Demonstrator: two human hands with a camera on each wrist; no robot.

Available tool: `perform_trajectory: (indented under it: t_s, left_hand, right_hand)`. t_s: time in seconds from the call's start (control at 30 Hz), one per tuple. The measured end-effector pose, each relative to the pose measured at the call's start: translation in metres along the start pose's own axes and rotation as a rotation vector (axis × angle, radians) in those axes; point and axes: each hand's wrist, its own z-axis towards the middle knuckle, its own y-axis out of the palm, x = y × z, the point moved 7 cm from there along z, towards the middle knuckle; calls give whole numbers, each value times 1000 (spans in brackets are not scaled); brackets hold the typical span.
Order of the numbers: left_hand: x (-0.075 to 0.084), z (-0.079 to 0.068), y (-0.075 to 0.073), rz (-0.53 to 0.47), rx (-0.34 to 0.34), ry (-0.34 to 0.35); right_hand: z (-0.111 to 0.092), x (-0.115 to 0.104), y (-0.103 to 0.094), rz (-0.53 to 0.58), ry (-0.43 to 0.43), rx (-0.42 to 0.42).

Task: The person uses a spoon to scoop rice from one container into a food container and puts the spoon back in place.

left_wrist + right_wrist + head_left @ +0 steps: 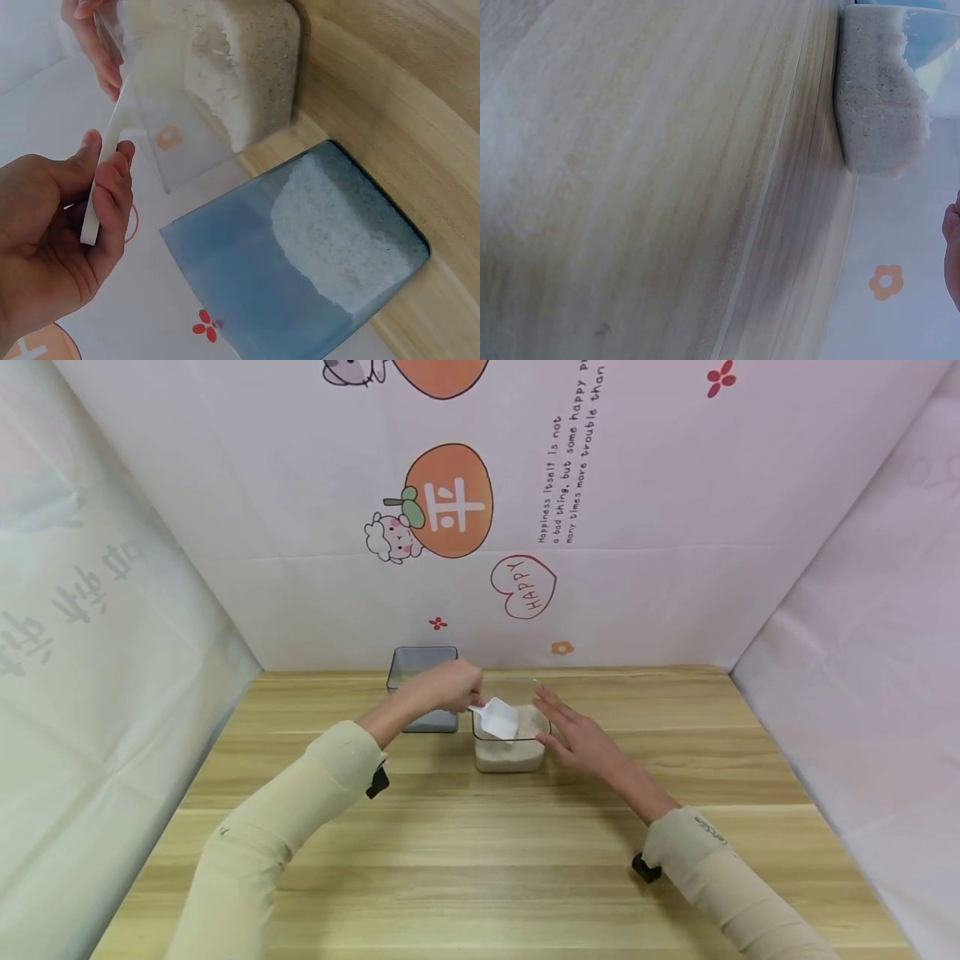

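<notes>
My left hand [453,683] grips the handle of a white scoop [499,718]; in the left wrist view, thumb and fingers close round the handle [105,172]. The scoop's bowl hangs tilted over the mouth of a clear container [510,765] holding white, rice-like grains [532,720]. At this container's right side is my right hand [585,743], fingers extended, fingertips at the rim. Left of it stands a blue-grey see-through container [427,662], partly behind my left forearm. The left wrist view shows similar white grains [330,232] inside that one.
Both containers stand near the back of a wood-grain table [465,860], close to a printed white back wall [637,527]. White sheets rise at the left [97,693] and right [862,652]. Each wrist carries a small black device, such as the right one [647,868].
</notes>
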Motion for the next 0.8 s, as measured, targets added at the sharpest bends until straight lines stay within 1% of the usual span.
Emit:
perform_trajectory:
  t_s: [0.07, 0.13, 0.2, 0.33, 0.47, 0.57, 0.63, 0.7, 0.8]
  left_hand:
    - [0, 4, 3, 6, -21, -13]
    - [-1, 7, 4, 36, -11, -29]
    - [-3, 10, 4, 76, 21, -47]
    - [-4, 14, -1, 126, 135, -64]
    - [-9, 14, 0, 120, 185, -92]
    - [-13, 11, 3, 90, 200, -112]
    - [-16, 7, 1, 63, 224, -121]
    - [-18, 0, -3, 37, 258, -126]
    - [-22, -13, -11, 19, 341, -123]
  right_hand:
    - [0, 1, -1, 1, 0, 2]
    - [1, 1, -2, -2, 1, 2]
    - [2, 2, -3, -2, 0, 5]
    - [1, 4, -3, -6, 0, 6]
    - [1, 5, 0, -1, 11, -16]
    - [2, 4, 1, 4, 17, -27]
    - [2, 4, 1, 3, 21, -31]
    - [1, 4, 1, -7, 22, -34]
    - [1, 5, -1, -9, 30, -48]
